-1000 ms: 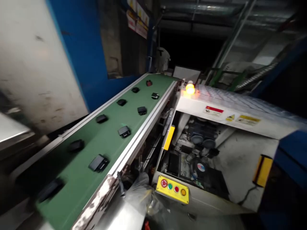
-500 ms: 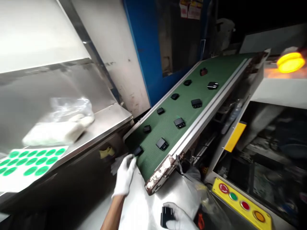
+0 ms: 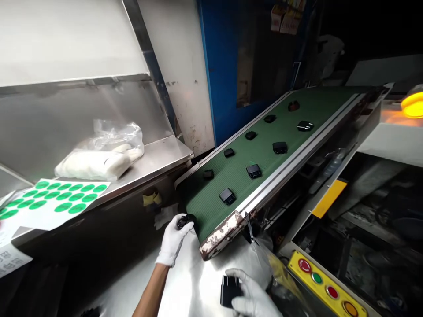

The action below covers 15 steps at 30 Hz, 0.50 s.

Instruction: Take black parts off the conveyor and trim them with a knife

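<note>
My left hand (image 3: 172, 241), in a white glove, is closed on a small black plastic part (image 3: 185, 221) at the lower left corner of the green conveyor belt (image 3: 211, 215). Lower down, over the metal table, my gloved right hand (image 3: 253, 295) grips a larger black plastic housing (image 3: 230, 290) between thumb and fingers. On the belt lie two rows of black parts: larger ones such as this black housing (image 3: 227, 196) on the right, smaller ones such as this black piece (image 3: 208, 174) on the left.
A yellow button panel (image 3: 324, 281) stands at the lower right, below an orange lamp (image 3: 413, 105). On the left metal shelf lie a bag of white material (image 3: 99, 163) and a sheet of green stickers (image 3: 49, 220). The belt's worn metal end (image 3: 221, 235) juts over the table (image 3: 185, 281).
My left hand has taken hold of the small black part and drawn it to the belt's edge. The right hand still grips its housing. The camera view has shifted left.
</note>
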{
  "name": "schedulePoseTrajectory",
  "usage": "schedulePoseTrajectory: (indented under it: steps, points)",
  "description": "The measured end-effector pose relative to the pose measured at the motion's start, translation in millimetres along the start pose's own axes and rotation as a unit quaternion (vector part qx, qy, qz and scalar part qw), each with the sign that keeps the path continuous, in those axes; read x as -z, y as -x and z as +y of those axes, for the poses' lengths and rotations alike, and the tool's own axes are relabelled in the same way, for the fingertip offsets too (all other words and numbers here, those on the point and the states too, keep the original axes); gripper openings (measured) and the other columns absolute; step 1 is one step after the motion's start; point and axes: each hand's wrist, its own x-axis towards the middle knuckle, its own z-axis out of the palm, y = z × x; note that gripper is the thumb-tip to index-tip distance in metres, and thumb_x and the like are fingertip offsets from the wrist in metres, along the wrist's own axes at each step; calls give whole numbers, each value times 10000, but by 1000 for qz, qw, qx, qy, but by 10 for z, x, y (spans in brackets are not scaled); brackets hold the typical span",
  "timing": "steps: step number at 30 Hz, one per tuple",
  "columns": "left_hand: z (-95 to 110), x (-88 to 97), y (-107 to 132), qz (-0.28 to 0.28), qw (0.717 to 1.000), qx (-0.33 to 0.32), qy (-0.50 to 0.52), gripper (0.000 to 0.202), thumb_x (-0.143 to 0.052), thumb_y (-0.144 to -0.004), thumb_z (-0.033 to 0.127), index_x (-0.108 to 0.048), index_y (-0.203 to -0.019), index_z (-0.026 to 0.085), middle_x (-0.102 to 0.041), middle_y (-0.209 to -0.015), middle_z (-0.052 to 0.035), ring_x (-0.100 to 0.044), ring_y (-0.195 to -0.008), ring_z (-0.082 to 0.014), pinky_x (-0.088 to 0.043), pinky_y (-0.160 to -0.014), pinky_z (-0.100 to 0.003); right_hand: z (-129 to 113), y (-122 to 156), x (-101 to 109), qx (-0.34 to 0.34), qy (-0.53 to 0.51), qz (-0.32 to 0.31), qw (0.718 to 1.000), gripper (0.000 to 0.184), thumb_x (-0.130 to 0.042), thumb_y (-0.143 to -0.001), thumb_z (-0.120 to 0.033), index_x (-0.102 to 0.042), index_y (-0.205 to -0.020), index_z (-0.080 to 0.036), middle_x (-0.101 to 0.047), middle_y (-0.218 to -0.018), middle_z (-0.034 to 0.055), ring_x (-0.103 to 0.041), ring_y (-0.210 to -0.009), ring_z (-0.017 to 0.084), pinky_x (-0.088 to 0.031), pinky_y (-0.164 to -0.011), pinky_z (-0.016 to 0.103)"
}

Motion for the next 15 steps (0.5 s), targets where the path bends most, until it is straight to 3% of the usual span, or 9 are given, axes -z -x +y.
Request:
schedulePoseTrajectory:
  steps: [1,3,5,7,10,12,15]
  points:
    - [-48,85,193,-26,999,18,7,452,-650,-776,446,-511,-1109,174,-614,-1082,-49,-573,-1015,-209,-444,-914,-296,-25,8,1,-9,30,-7,999,672,-612,-574,-154,-452,-1226,-137,-634,-884,41,-530,-548,76,-295,-443,169]
    - [-243,221,604,-83,994,68,0,399,-663,-785,420,-532,-1068,171,-638,-1061,-50,-588,-1008,-219,-447,-913,-307,10,-89,39,11,122,-11,992,641,-591,-633,-184,-458,-1259,-148,-631,-991,73,-590,-671,119,-383,-491,191]
    - [-568,265,991,-98,987,127,-27,315,-624,-800,368,-548,-1013,148,-644,-1029,-76,-588,-992,-251,-453,-877,-349,171,-318,92,71,266,11,961,569,-532,-653,-137,-545,-1222,-167,-633,-1089,81,-618,-908,171,-494,-709,245]
    - [-952,212,1275,-64,980,177,-71,228,-586,-752,235,-558,-951,128,-631,-962,-92,-576,-952,-275,-431,-873,-395,413,-616,103,122,388,19,913,565,-482,-652,-93,-620,-1191,-188,-633,-1140,77,-576,-1071,216,-451,-951,333]
    - [-1398,97,1458,-8,972,210,-105,275,-613,-616,156,-589,-887,113,-599,-949,-108,-555,-923,-291,-409,-880,-424,738,-1001,-9,166,472,-30,865,602,-505,-645,-71,-654,-1207,-225,-629,-1084,81,-532,-1086,282,-377,-1019,422]
    - [-1523,111,1509,20,973,213,-85,392,-650,-610,173,-586,-993,119,-591,-1048,-112,-544,-1004,-285,-396,-937,-418,851,-1148,-119,194,506,-70,838,650,-498,-653,-57,-620,-1260,-254,-607,-1068,76,-525,-1059,283,-372,-1003,426]
    - [-1523,277,1722,56,972,226,-34,499,-653,-681,235,-506,-1148,136,-570,-1178,-125,-533,-1107,-264,-394,-980,-385,896,-1222,-173,210,525,-100,818,711,-453,-700,-49,-489,-1383,-242,-564,-1177,75,-534,-1082,241,-375,-1012,376]
